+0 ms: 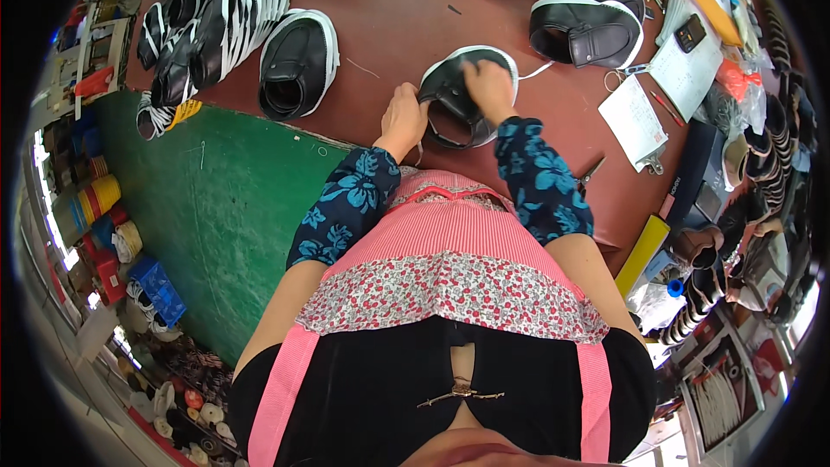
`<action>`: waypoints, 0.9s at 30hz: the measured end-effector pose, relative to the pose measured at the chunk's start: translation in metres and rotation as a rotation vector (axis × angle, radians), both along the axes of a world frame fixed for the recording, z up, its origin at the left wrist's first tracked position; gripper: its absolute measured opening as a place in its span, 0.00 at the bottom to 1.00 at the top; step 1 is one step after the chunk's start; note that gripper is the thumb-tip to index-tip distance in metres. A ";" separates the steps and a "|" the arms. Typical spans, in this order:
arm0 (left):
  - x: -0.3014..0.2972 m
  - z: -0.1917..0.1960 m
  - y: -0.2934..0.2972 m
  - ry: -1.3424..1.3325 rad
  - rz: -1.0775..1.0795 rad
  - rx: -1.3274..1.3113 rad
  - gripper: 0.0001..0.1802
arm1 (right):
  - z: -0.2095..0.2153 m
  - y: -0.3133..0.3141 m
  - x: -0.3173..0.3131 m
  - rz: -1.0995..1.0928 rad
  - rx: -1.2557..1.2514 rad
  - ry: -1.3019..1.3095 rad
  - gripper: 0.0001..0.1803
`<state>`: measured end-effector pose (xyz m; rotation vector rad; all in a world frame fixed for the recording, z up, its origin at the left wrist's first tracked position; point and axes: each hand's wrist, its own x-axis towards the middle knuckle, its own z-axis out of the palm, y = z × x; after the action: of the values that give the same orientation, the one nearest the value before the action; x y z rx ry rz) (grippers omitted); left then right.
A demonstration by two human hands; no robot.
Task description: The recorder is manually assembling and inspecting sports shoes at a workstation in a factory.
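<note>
A black leather-look shoe upper with a white edge lies on the red-brown table in front of me, its opening toward my body. At its left edge, my left hand is closed, fingers pressed together on the rim. My right hand rests over the upper's front right part, fingers curled down onto the black surface; its fingertips are partly hidden. A single matching upper lies to the left. Another pair of uppers overlaps at the right, with a white thread running toward the one I hold.
Nested rows of black uppers fill the table's far left. Scissors lie near my right forearm. Farther right are a clipboard with paper, a red pen and a small black device. A green surface adjoins at left.
</note>
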<state>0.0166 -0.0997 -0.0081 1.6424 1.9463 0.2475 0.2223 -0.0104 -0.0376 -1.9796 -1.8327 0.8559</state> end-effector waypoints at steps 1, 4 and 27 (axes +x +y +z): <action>-0.003 0.008 -0.006 -0.061 0.021 0.155 0.22 | 0.000 0.005 0.011 -0.031 0.004 0.006 0.30; -0.018 0.037 -0.020 -0.166 -0.027 0.319 0.24 | 0.008 0.004 0.055 -0.087 -0.130 0.185 0.33; -0.079 0.009 -0.002 -1.140 0.796 -0.004 0.07 | 0.005 -0.178 0.183 -0.757 -0.164 0.455 0.24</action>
<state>-0.0624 -0.1017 0.0009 0.3659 1.4884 1.1685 0.4056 -0.1884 -0.0329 -2.0956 -0.6929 1.0832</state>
